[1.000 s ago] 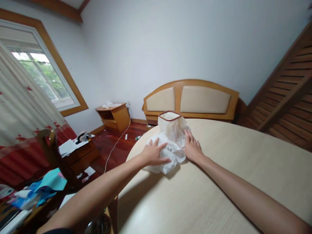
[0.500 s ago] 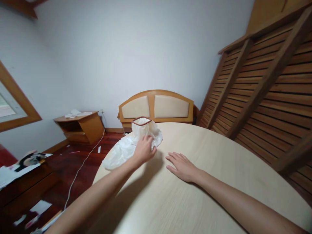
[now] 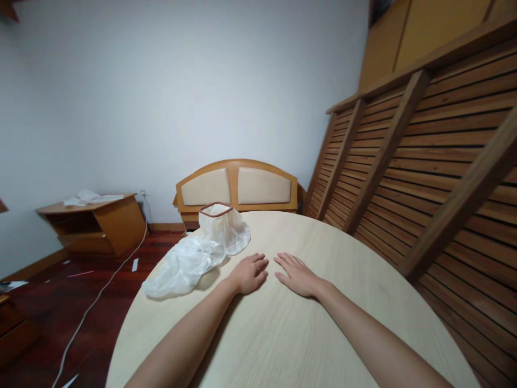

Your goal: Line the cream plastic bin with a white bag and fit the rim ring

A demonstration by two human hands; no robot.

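My left hand [image 3: 249,273] rests palm down on the pale round wooden table [image 3: 291,323], its fingers stretched out and holding nothing. Just to its right, my right hand [image 3: 297,275] also lies flat with spread fingers, a small gap between the two. Beyond my left hand stands an upright container-like thing covered in thin white plastic [image 3: 224,231], with a brown squarish rim [image 3: 217,206] round its open top. From its side a crumpled white plastic bag [image 3: 183,267] trails left across the table. Neither hand touches the plastic. What is under the covering is hidden.
A wooden headboard with cream panels [image 3: 264,184] stands behind the table. Slatted wooden panels [image 3: 404,161] lean along the right. On the left are a low cabinet [image 3: 121,226] with papers on top and a white cable [image 3: 92,307] across the dark red floor.
My left hand has let go of the white plastic and come down flat on the table beside my right hand. My view has turned to the right; the right hand stays flat.
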